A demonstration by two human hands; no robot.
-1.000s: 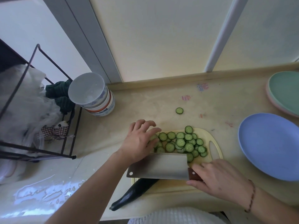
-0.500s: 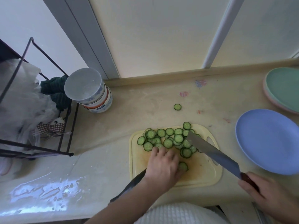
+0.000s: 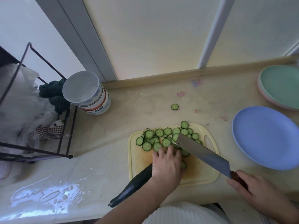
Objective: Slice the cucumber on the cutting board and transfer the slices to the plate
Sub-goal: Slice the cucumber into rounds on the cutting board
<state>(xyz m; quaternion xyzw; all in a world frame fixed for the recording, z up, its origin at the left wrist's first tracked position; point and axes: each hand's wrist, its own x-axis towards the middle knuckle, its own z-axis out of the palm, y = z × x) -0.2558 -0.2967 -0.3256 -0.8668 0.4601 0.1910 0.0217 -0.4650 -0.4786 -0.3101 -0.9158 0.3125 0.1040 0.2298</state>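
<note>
The yellow cutting board (image 3: 200, 173) lay on the pale counter (image 3: 145, 101), and a heap of cucumber slices (image 3: 161, 138) covered its far half. The left hand (image 3: 167, 164) was pressed palm down on the cut end of the cucumber (image 3: 134, 185), fingers close together and reaching forward so the tips touched the nearest slices; the dark uncut length stuck out from under the wrist, past the near left corner of the board and over the counter edge. The right hand (image 3: 255, 189) was closed around the dark handle of the cleaver (image 3: 203, 154), off the board's near right corner. The blade ran slantwise up and left over the board, its far end lying in among the slices just beside the left fingertips. One stray slice (image 3: 174, 106) sat alone on the counter beyond the board. The blue plate (image 3: 265, 136) stood to the right of the board, with nothing on it, and a green plate (image 3: 281, 86) rested on a pink one further back. A stack of bowls (image 3: 90, 94) stood at the left beside a wire rack (image 3: 48, 110)
</note>
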